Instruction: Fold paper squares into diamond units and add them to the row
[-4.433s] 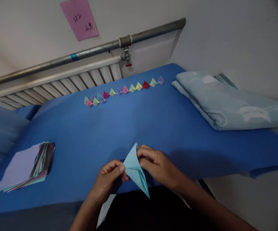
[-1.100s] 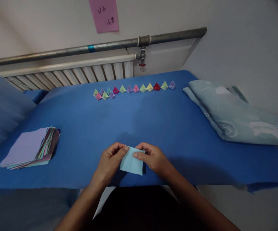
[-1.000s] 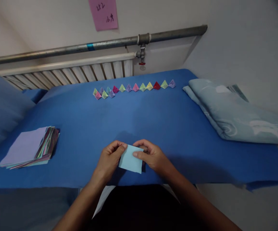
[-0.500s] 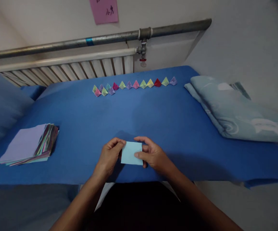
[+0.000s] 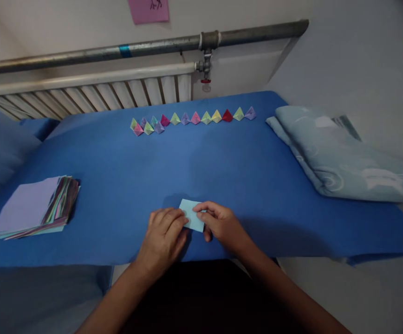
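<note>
A light blue folded paper square (image 5: 191, 214) sits between my two hands, close to the front edge of the blue-covered surface (image 5: 125, 185). My left hand (image 5: 163, 234) is closed on the square's left side, its fingers lying over the near left part. From the right, my right hand (image 5: 220, 225) grips the paper, with thumb and forefinger on its upper face and the other fingers partly hidden below. Several small folded paper shapes (image 5: 196, 118) in many colours stand in a row toward the back.
A stack of coloured paper sheets (image 5: 30, 202), lilac on top, lies at the left. A folded pale green blanket (image 5: 341, 157) rests at the right. Behind the surface are a white radiator (image 5: 118, 95), a metal pipe (image 5: 163, 45) and a valve with a red handle (image 5: 206, 80).
My left hand has turned over the square, its fingers now covering the near left part. The paper has tilted, and my right forefinger has come down onto it. The view has shifted slightly.
</note>
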`<state>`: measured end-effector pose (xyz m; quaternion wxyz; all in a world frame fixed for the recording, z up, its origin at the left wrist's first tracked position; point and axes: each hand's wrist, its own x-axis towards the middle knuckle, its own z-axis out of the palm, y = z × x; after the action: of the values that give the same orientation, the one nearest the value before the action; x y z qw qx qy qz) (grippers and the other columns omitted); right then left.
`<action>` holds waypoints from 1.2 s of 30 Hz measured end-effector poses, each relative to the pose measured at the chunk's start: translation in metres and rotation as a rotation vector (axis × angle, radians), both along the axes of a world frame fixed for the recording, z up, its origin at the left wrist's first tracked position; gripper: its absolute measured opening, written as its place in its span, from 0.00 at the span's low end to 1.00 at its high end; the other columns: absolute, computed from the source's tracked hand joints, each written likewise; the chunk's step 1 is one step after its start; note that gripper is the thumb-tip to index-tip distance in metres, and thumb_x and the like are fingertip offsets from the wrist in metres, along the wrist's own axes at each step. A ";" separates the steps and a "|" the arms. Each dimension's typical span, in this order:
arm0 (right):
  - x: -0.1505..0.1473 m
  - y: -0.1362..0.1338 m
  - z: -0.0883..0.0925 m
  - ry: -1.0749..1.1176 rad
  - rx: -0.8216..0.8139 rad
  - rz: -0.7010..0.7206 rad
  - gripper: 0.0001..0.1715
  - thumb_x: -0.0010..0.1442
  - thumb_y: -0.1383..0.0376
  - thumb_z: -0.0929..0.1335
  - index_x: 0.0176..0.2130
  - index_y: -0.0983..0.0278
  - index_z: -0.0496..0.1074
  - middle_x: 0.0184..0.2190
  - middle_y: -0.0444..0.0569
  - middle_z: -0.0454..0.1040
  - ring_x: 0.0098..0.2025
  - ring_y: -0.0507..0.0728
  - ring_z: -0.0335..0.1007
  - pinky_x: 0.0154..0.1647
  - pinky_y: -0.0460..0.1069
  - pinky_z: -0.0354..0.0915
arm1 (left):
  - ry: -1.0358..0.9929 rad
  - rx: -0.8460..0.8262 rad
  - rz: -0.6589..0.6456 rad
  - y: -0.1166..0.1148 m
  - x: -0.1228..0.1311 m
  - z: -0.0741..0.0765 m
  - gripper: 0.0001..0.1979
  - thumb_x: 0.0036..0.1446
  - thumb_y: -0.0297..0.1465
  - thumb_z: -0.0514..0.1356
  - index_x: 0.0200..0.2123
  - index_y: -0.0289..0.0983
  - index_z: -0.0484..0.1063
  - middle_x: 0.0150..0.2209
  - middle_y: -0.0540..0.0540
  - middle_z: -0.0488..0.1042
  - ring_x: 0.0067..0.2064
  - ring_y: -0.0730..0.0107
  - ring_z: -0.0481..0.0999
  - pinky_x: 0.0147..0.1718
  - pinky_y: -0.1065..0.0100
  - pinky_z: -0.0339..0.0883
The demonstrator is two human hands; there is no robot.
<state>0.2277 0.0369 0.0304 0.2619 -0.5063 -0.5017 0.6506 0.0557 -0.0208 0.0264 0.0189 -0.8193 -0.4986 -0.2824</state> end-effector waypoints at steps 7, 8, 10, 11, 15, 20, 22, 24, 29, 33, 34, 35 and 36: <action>0.012 -0.008 0.005 -0.189 0.168 0.231 0.11 0.61 0.61 0.63 0.41 0.60 0.71 0.24 0.42 0.72 0.20 0.50 0.66 0.22 0.46 0.61 | 0.063 0.023 -0.038 0.007 -0.011 -0.009 0.09 0.61 0.21 0.54 0.38 0.37 0.71 0.40 0.47 0.78 0.43 0.66 0.75 0.48 0.58 0.60; 0.016 -0.009 0.007 -0.242 0.297 0.237 0.11 0.61 0.61 0.63 0.41 0.60 0.72 0.26 0.43 0.73 0.24 0.52 0.68 0.26 0.47 0.63 | 0.064 0.012 -0.049 0.006 -0.013 -0.009 0.09 0.61 0.21 0.54 0.38 0.37 0.71 0.40 0.47 0.78 0.42 0.67 0.75 0.49 0.58 0.59; 0.021 -0.010 0.010 -0.298 0.580 0.224 0.12 0.62 0.64 0.62 0.40 0.61 0.73 0.31 0.47 0.75 0.33 0.54 0.70 0.35 0.50 0.64 | 0.062 -0.016 -0.062 0.003 -0.016 -0.011 0.09 0.60 0.20 0.54 0.39 0.37 0.71 0.40 0.47 0.78 0.41 0.68 0.76 0.50 0.57 0.59; 0.023 -0.009 0.010 -0.300 0.701 0.244 0.13 0.62 0.67 0.61 0.41 0.61 0.73 0.34 0.48 0.76 0.36 0.55 0.70 0.39 0.51 0.63 | 0.062 -0.030 -0.063 0.001 -0.017 -0.012 0.09 0.60 0.20 0.54 0.40 0.36 0.71 0.41 0.46 0.78 0.42 0.68 0.76 0.51 0.57 0.59; 0.022 -0.002 0.002 -0.343 0.933 0.486 0.22 0.54 0.76 0.62 0.45 0.60 0.73 0.45 0.48 0.76 0.48 0.59 0.66 0.49 0.57 0.57 | 0.059 -0.081 -0.064 -0.003 -0.019 -0.013 0.09 0.60 0.22 0.55 0.42 0.37 0.70 0.43 0.45 0.78 0.44 0.66 0.76 0.53 0.55 0.57; 0.021 0.003 -0.005 -0.381 0.920 0.580 0.22 0.53 0.76 0.63 0.46 0.61 0.72 0.48 0.49 0.75 0.50 0.60 0.64 0.51 0.56 0.54 | 0.020 -0.136 -0.073 -0.005 -0.020 -0.011 0.11 0.59 0.25 0.57 0.45 0.36 0.68 0.45 0.43 0.77 0.46 0.64 0.75 0.54 0.53 0.57; 0.022 0.005 -0.004 -0.367 0.911 0.590 0.20 0.54 0.74 0.64 0.46 0.62 0.72 0.46 0.49 0.75 0.49 0.59 0.65 0.50 0.56 0.54 | 0.011 -0.145 -0.072 -0.005 -0.021 -0.011 0.11 0.59 0.26 0.57 0.46 0.36 0.68 0.45 0.43 0.77 0.47 0.64 0.75 0.55 0.52 0.57; 0.023 0.006 -0.003 -0.364 0.902 0.593 0.17 0.56 0.73 0.64 0.45 0.61 0.72 0.45 0.49 0.76 0.48 0.59 0.65 0.50 0.55 0.54 | 0.011 -0.143 -0.066 -0.005 -0.022 -0.012 0.11 0.59 0.27 0.57 0.46 0.37 0.68 0.45 0.44 0.77 0.46 0.64 0.75 0.55 0.52 0.57; 0.022 0.007 -0.007 -0.399 0.919 0.565 0.15 0.58 0.72 0.63 0.44 0.61 0.72 0.44 0.48 0.76 0.46 0.58 0.66 0.48 0.55 0.55 | 0.025 -0.128 -0.029 -0.004 -0.023 -0.015 0.10 0.60 0.27 0.56 0.45 0.38 0.70 0.43 0.44 0.77 0.45 0.64 0.75 0.53 0.53 0.60; 0.020 0.007 -0.012 -0.484 0.949 0.512 0.11 0.59 0.71 0.63 0.41 0.62 0.73 0.46 0.51 0.74 0.45 0.58 0.67 0.47 0.55 0.57 | 0.031 -0.093 0.029 -0.004 -0.023 -0.017 0.07 0.60 0.27 0.57 0.42 0.36 0.71 0.40 0.44 0.77 0.43 0.63 0.74 0.50 0.54 0.62; 0.020 0.006 -0.013 -0.496 0.953 0.493 0.10 0.60 0.70 0.63 0.39 0.62 0.73 0.46 0.51 0.74 0.45 0.58 0.68 0.47 0.56 0.58 | 0.032 -0.087 0.043 -0.004 -0.023 -0.017 0.07 0.60 0.27 0.57 0.42 0.36 0.71 0.40 0.44 0.76 0.43 0.63 0.74 0.50 0.55 0.62; 0.019 0.006 -0.013 -0.501 0.952 0.475 0.10 0.60 0.70 0.63 0.38 0.62 0.72 0.46 0.52 0.73 0.45 0.58 0.68 0.47 0.56 0.58 | 0.030 -0.083 0.054 -0.004 -0.023 -0.018 0.07 0.60 0.28 0.57 0.41 0.36 0.71 0.39 0.44 0.76 0.42 0.63 0.73 0.49 0.55 0.62; 0.019 0.006 -0.014 -0.500 0.948 0.456 0.09 0.61 0.70 0.62 0.37 0.62 0.72 0.46 0.52 0.73 0.45 0.58 0.68 0.48 0.56 0.59 | 0.026 -0.082 0.065 -0.003 -0.023 -0.018 0.06 0.60 0.28 0.57 0.41 0.36 0.72 0.39 0.44 0.76 0.42 0.63 0.73 0.48 0.56 0.62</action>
<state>0.2465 0.0430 0.0167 0.1868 -0.3511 -0.8812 0.2554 0.0330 -0.0241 0.0082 0.0011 -0.8065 -0.5357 -0.2502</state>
